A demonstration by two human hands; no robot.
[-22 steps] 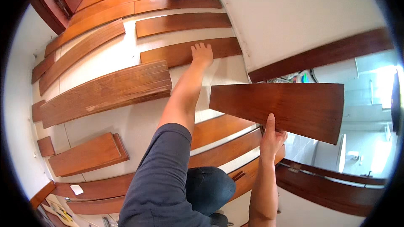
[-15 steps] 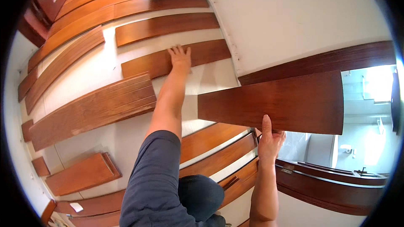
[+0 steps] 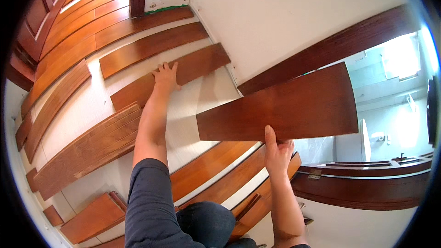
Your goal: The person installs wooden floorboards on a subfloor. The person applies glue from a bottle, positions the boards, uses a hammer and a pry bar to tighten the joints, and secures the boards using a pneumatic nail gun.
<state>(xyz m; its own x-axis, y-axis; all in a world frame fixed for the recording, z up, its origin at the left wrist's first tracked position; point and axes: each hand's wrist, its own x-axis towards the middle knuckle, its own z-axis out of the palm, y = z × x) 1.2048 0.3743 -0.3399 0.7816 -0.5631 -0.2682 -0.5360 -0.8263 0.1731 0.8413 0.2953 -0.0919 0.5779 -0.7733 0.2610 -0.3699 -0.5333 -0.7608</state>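
My left hand point(image 3: 165, 77) grips a reddish-brown plank point(image 3: 206, 60) at the pale tiled floor point(image 3: 181, 121), fingers spread over its far edge and thumb at the near one. My right hand point(image 3: 278, 154) holds a darker, tapered plank point(image 3: 294, 101) raised off the floor, thumb along its face and fingers mostly hidden behind it. Another plank point(image 3: 149, 41) lies just beyond my left hand. A grooved board point(image 3: 87, 147) lies left of my forearm.
Laid planks point(image 3: 73, 50) run toward an open wooden door point(image 3: 41, 7). A white wall point(image 3: 285, 23) meets the floor beside dark trim point(image 3: 321, 39), with a bright tiled room on the right. Short board offcuts point(image 3: 89, 218) lie lower left; more planks point(image 3: 209, 165) are near my knee.
The view has swung, shifting the scene leftward. The plank under my left hand has its right end nearer the neighbouring plank. The plank in my right hand has tilted, its right end higher.
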